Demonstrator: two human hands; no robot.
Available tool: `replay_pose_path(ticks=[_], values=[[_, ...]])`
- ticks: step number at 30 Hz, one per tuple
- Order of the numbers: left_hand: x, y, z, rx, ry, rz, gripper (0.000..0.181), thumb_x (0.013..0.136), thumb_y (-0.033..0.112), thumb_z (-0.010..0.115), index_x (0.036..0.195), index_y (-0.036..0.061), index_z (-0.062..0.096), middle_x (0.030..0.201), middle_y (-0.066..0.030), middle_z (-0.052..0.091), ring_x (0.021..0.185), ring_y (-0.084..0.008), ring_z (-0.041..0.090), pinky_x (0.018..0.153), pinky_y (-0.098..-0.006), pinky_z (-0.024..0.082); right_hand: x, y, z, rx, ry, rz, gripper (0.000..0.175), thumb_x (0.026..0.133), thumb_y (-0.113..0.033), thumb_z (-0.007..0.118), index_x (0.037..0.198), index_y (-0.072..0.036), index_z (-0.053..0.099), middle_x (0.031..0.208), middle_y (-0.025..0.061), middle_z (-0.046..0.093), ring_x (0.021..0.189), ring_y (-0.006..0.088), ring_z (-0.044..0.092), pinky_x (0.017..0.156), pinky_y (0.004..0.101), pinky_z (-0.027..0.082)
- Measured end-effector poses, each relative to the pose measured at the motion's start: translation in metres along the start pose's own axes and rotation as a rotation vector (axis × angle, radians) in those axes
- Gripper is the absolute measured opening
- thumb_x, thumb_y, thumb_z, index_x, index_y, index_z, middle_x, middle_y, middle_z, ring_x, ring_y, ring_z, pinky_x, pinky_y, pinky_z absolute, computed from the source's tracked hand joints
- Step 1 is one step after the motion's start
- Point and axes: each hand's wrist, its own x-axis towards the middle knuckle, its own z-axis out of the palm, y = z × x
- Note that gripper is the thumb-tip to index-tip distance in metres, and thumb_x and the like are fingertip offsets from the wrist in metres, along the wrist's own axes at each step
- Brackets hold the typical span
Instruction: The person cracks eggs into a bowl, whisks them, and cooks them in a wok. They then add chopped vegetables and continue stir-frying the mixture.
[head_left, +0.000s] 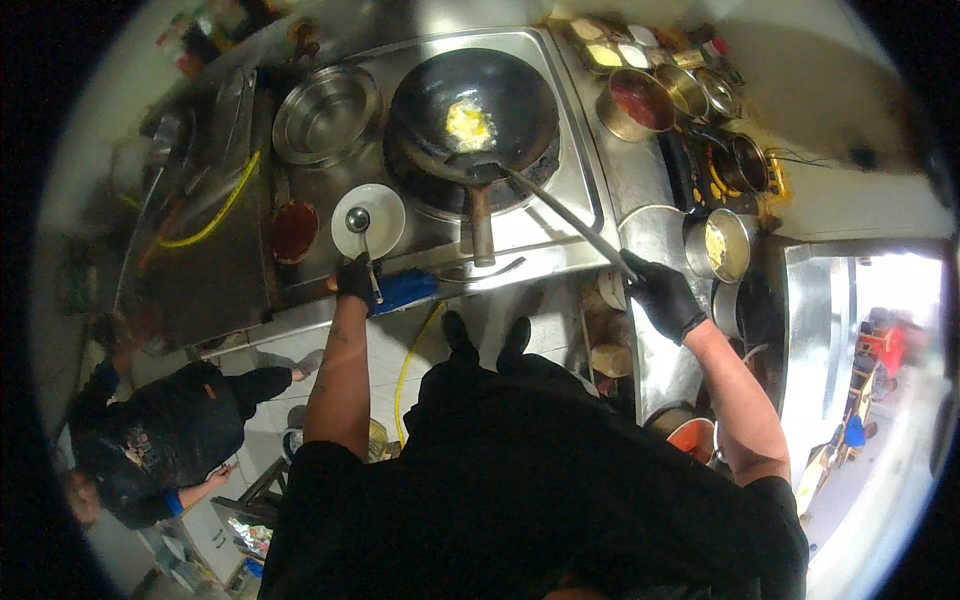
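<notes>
A black wok (420, 101) with a wooden handle (481, 225) rests on the stove before me. Partly cooked egg (469, 126), white and yellow, lies in it. My right hand (664, 294), gloved in black, grips a long-handled metal wok tool (574, 220). Its dark head reaches the near side of the wok, below the egg; whether spatula or ladle is unclear. My left hand (354, 283), also gloved, closes around the handle of a metal spoon (358, 220). The spoon's head is inside a white bowl (394, 210), whose near rim the hand meets.
Left of the wok stand a steel basin (328, 116) and a dark red round thing (294, 231). A blue cloth (405, 290) lies at the counter's front edge. Several metal pots (630, 120) line the right. Another person (165, 442) is at the left. A yellow hose (405, 367) crosses the floor.
</notes>
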Motion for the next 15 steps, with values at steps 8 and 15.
replay_pose_path(ticks=[8,15], values=[[-0.025,0.037,0.001,1.313,-0.094,0.401,0.027,0.092,0.030,0.058,0.103,0.0087,0.069,0.104,-0.0165,0.069,0.099,-0.0337,0.066,0.082,-0.0448,0.054,0.070,-0.021,0.043,-0.029,-0.017,0.141,0.054,0.091,-0.009,0.063,0.144,-0.008,0.050,0.107,0.0253,0.067,0.092,0.0399,0.066,0.083,0.0426,0.053],[-0.037,0.043,0.015,1.193,-0.203,0.551,0.025,0.092,0.029,0.058,0.097,0.0084,0.071,0.099,-0.0168,0.071,0.097,-0.0357,0.068,0.081,-0.0463,0.054,0.040,-0.036,0.033,0.217,0.001,0.214,0.053,0.091,-0.008,0.066,0.142,-0.006,0.053,0.123,0.0235,0.065,0.110,0.0263,0.068,0.094,0.0355,0.052]])
